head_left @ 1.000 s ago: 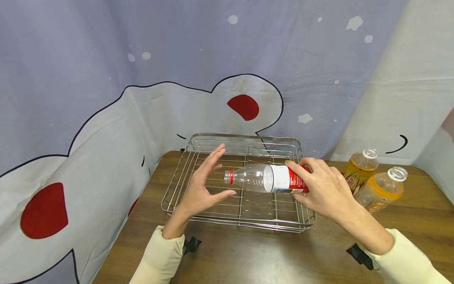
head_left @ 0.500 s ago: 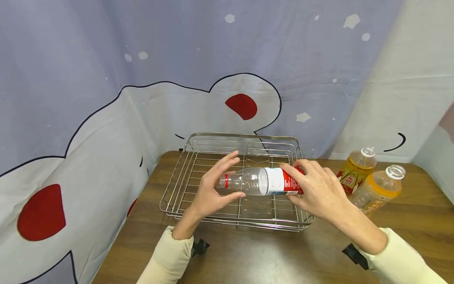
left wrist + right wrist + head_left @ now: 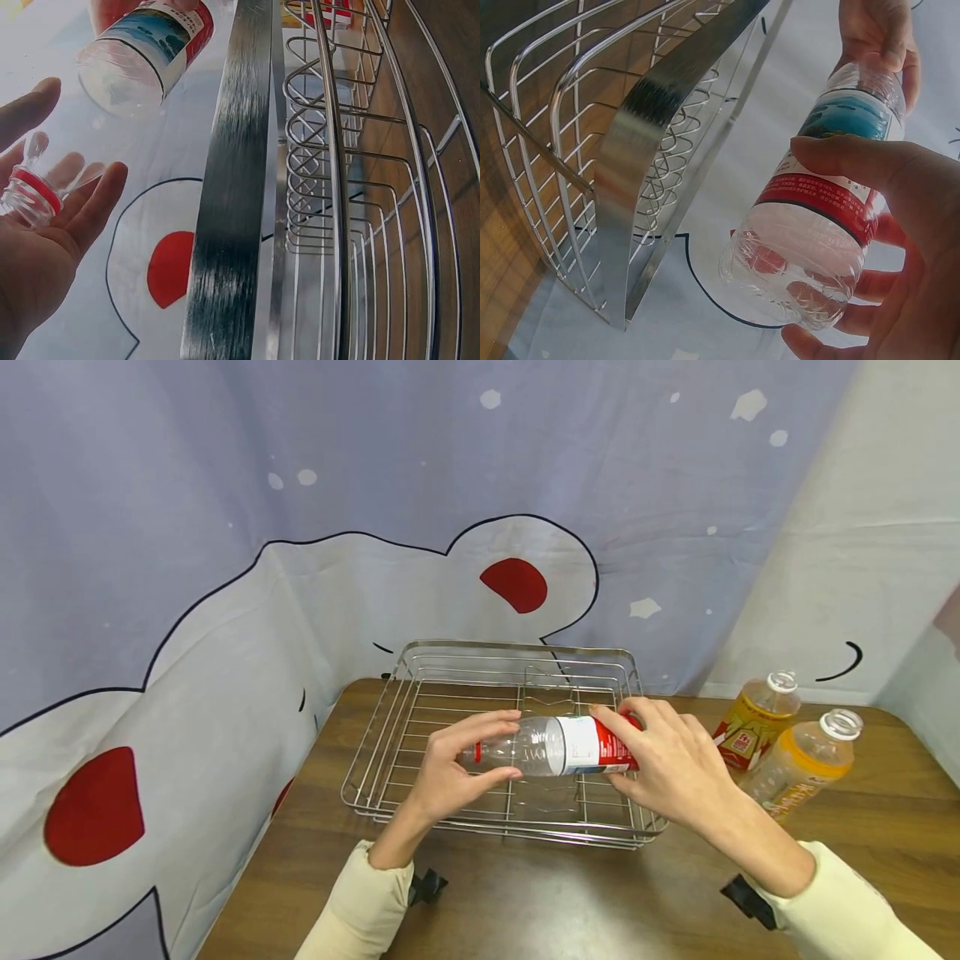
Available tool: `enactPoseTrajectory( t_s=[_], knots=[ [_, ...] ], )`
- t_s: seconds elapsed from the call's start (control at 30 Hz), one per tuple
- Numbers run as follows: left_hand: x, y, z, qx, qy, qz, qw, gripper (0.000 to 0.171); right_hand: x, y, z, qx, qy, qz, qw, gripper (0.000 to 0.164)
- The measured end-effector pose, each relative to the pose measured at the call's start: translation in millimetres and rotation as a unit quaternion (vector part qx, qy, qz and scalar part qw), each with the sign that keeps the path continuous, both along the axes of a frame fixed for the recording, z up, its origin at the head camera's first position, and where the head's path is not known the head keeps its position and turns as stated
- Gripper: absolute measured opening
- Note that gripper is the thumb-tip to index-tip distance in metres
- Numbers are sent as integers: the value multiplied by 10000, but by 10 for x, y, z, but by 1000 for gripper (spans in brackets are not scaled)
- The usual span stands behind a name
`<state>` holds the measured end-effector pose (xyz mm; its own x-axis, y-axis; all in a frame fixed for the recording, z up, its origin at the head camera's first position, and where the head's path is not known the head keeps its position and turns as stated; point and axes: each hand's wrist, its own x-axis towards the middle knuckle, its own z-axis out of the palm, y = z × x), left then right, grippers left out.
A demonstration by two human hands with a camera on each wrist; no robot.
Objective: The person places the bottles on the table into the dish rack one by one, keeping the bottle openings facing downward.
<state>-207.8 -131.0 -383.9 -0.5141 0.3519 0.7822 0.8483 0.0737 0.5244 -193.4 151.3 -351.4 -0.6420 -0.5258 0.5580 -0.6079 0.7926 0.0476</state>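
Holding bottle (image 3: 581,743), wooden table (image 3: 570,893), printed curtain (image 3: 450,460) behind

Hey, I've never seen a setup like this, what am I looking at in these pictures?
No machine here, just a person's bare hands. The wide picture comes from a camera on the head, looking forward and down; each close-up comes from a camera on a wrist. The right hand holds a clear bottle with a red-and-white label sideways above a wire basket. The left hand curves around its neck; whether it grips, I can't tell. The basket sits on a wooden table, where a yellow-labelled bottle and an orange-banded bottle stand toward the right.
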Motion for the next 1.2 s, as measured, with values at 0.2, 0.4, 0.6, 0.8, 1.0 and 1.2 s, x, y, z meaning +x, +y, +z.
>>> enactPoseTrajectory(
  t_s=[0.2,0.4,0.6,0.8,1.0,1.2],
  knots=[
    [15,-20,-7,172,-153,-103,9997,48,14,11,3,-174,-113,123,9997,75],
    [26,-55,-5,437,-287,-276,9982,48,14,105,44,-808,-675,534,9930,86],
    [30,-113,14,696,-389,-338,9962,48,22,237,13,-2050,-1647,604,9629,103],
    [40,-142,26,939,-545,-526,9927,50,-4,282,-174,-3735,-2934,1334,8698,99],
    [41,-125,16,971,-559,-619,9918,50,-43,254,-389,-5386,-3750,3019,6915,81],
    [41,-112,-16,888,-568,-633,9924,50,-46,233,-473,-6336,-3920,3731,5528,65]
  ],
)
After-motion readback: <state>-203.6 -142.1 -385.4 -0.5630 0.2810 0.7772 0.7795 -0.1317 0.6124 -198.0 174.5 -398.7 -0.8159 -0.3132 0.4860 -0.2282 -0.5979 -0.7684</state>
